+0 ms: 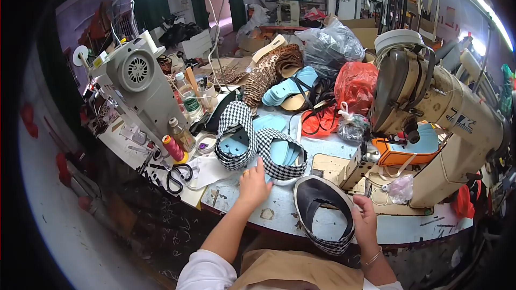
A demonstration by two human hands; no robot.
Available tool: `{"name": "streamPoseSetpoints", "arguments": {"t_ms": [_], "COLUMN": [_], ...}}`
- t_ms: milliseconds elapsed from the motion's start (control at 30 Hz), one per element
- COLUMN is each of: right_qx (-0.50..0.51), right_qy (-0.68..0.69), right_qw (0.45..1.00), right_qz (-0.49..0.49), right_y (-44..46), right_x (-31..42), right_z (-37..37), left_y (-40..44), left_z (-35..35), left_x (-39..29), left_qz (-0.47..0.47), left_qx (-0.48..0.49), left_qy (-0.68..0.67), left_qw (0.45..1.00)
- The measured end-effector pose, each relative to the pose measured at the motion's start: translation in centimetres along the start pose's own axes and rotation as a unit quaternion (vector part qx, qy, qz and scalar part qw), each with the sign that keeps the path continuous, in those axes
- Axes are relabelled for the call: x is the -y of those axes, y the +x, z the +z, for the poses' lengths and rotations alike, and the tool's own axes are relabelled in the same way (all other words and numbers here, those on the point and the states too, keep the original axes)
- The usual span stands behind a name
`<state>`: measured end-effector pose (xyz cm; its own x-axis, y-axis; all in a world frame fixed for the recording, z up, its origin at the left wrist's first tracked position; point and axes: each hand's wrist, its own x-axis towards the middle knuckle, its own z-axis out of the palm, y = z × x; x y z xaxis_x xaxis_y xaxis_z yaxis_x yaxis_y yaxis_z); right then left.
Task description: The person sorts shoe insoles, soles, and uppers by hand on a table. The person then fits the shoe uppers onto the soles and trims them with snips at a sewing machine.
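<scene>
My right hand [365, 219] grips the edge of a shoe upper [308, 205], which has a black lining, a pale rim and black-and-white houndstooth at its lower end. This upper is tilted at the table's front edge. My left hand [254, 187] has its index finger stretched out and thumb apart, with nothing visible in it. Its fingertip is at the lower edge of a pile of houndstooth uppers [282, 169]; whether it touches them I cannot tell. Another stack of houndstooth uppers [236, 123] leans beside that pile, with light-blue insole-shaped pieces [270, 123] behind and inside.
A beige post sewing machine [457, 123] stands right, a grey machine [145, 83] left. Scissors [177, 178], a thread spool [173, 149] and bottles [181, 135] sit near the left edge. Leopard-print pieces [263, 80], a red bag [356, 87] and a grey bag [334, 43] are heaped behind.
</scene>
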<state>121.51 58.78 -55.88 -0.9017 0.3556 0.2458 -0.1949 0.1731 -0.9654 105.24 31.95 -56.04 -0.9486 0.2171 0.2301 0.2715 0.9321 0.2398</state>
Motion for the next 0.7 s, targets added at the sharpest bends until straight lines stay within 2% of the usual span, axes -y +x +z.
{"name": "streamPoseSetpoints", "arguments": {"t_ms": [67,133,267,300,367,467,533,600,667,700], "right_qx": [0.032,0.171,0.211,0.205,0.349,0.142,0.067,0.067,0.083,0.085], "right_qy": [-0.036,-0.211,-0.255,-0.256,-0.44,-0.392,-0.37,-0.418,-0.43,-0.427], "right_qw": [0.999,0.946,0.898,0.899,0.796,0.857,0.878,0.865,0.875,0.876], "right_qz": [-0.019,-0.18,-0.289,-0.29,-0.227,-0.302,-0.297,-0.269,-0.206,-0.207], "right_y": [1.4,3.2,7.1,8.7,11.9,14.7,15.8,16.3,15.7,15.1], "right_x": [2.3,5.5,6.1,5.1,3.0,2.4,2.7,2.4,2.6,3.0], "right_z": [0.1,1.6,8.1,9.1,10.8,11.6,11.7,11.4,11.5,11.4], "left_y": [0.8,1.1,1.5,1.4,1.2,0.4,-0.7,-1.5,-2.1,-2.4], "left_z": [-1.0,-1.5,-1.3,-1.5,-1.7,-3.2,-4.5,-5.2,-4.6,-4.4], "left_x": [0.0,-0.2,0.2,0.2,0.7,1.8,2.5,2.5,3.1,3.5], "left_qz": [-0.012,-0.015,-0.039,-0.043,-0.039,-0.057,-0.053,-0.078,-0.075,-0.078], "left_qx": [0.039,0.078,0.071,0.076,0.083,0.095,0.121,0.134,0.083,0.081], "left_qy": [-0.003,-0.004,-0.031,-0.042,-0.059,-0.071,-0.174,-0.193,-0.225,-0.223], "left_qw": [0.999,0.997,0.996,0.995,0.994,0.991,0.976,0.969,0.968,0.968]}}
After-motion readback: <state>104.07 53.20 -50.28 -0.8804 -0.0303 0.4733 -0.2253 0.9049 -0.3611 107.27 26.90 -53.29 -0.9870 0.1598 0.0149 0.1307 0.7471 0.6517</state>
